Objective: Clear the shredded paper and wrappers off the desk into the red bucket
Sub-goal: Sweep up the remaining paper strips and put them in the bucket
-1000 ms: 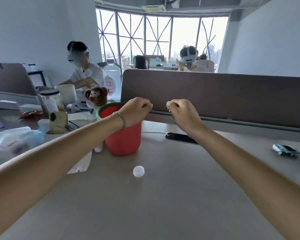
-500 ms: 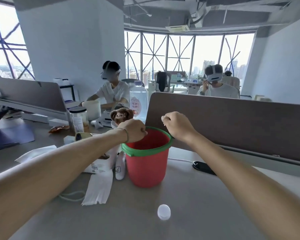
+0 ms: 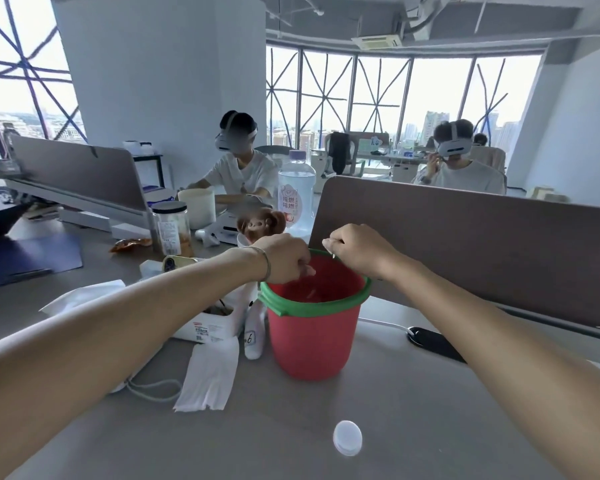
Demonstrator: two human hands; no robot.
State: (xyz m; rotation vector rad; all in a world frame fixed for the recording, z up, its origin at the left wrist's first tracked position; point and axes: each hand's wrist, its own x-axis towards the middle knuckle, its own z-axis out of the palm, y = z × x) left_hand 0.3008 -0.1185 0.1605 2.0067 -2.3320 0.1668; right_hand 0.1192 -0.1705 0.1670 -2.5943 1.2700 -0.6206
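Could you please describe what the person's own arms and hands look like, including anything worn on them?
Both forearms are bare, with no sleeves or gloves in view. The left hand has a thin silver-coloured bangle at the wrist. The right hand and its wrist carry nothing.

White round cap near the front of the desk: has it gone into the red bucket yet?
No. The white cap lies on the desk in front of the red bucket, apart from it and from both hands.
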